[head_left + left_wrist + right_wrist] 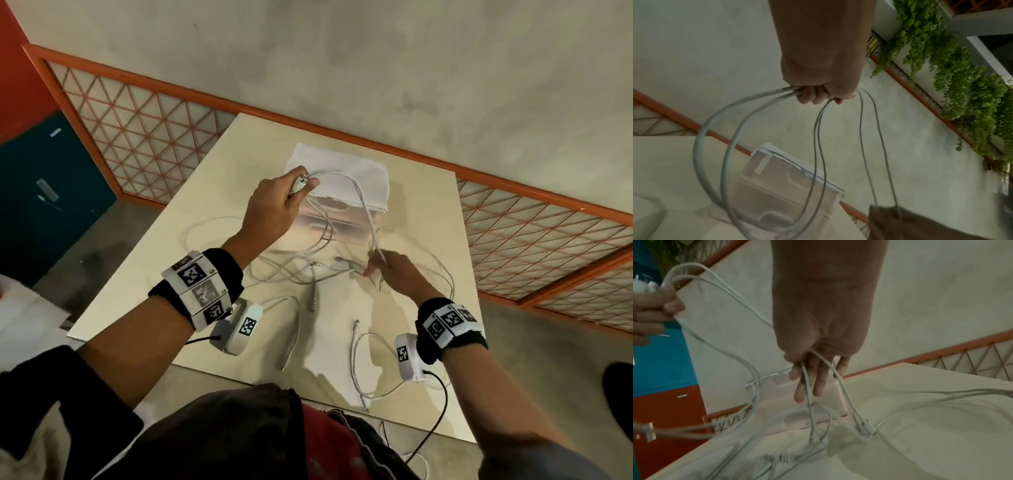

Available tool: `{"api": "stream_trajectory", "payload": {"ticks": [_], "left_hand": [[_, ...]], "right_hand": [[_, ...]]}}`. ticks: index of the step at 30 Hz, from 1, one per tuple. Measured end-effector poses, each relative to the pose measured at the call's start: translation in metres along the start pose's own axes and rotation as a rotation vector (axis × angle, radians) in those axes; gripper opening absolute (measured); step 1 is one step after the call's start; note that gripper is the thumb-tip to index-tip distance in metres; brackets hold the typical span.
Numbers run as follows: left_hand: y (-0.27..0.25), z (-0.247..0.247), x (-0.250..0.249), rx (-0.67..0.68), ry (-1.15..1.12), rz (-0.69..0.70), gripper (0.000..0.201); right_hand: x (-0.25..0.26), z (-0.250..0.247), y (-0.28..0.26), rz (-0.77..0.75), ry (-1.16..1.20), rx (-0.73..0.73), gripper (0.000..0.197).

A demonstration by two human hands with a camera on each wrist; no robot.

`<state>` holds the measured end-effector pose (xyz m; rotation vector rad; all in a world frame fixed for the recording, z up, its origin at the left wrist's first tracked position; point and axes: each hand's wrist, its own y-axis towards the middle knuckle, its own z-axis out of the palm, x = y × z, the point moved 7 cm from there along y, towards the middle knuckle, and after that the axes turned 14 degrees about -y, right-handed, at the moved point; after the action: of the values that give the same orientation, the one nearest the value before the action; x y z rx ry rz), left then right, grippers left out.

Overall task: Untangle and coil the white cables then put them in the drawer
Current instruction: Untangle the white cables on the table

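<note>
My left hand point(301, 183) is raised above the table and grips several loops of a white cable point(715, 146) together with a white plug. The loops hang down from its fist point(813, 95). One strand point(366, 212) runs from there down to my right hand point(375, 265), which pinches it low over the table; the strands pass between its fingers point(807, 382). Under both hands lies a tangle of white cables point(308, 270) with connectors. The clear plastic drawer box point(346, 209), white on top, stands at the table's far side behind the tangle.
A separate white cable point(356, 359) lies curled at the front edge of the cream table point(428, 394), and another point(291, 329) to its left. An orange lattice railing point(137, 137) runs behind the table. A teal cabinet point(44, 192) stands far left.
</note>
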<state>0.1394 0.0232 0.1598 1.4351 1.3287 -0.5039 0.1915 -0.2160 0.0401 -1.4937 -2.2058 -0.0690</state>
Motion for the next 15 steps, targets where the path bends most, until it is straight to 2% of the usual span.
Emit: {"api": "stream_trajectory", "payload": {"ticks": [4,7,9,11,15], "left_hand": [[-0.006,-0.005,0.02,0.042,0.245,-0.075,0.04],[-0.014,-0.011,0.042,0.062,0.498,-0.132,0.041],[-0.019,-0.016,0.052,0.055,0.572,-0.148,0.04],[-0.024,-0.019,0.058,0.055,0.614,-0.173,0.039],[-0.027,-0.03,0.062,0.015,0.611,-0.204,0.037]], "right_hand": [[-0.001,-0.045,0.0,0.069,0.262,-0.354,0.038],[-0.002,-0.073,-0.003,0.058,0.22,-0.499,0.03],[-0.008,-0.082,-0.006,0.051,0.191,-0.538,0.026],[-0.016,-0.081,-0.007,0.044,0.184,-0.536,0.035],[-0.024,-0.063,-0.005,0.044,0.092,-0.383,0.03]]}}
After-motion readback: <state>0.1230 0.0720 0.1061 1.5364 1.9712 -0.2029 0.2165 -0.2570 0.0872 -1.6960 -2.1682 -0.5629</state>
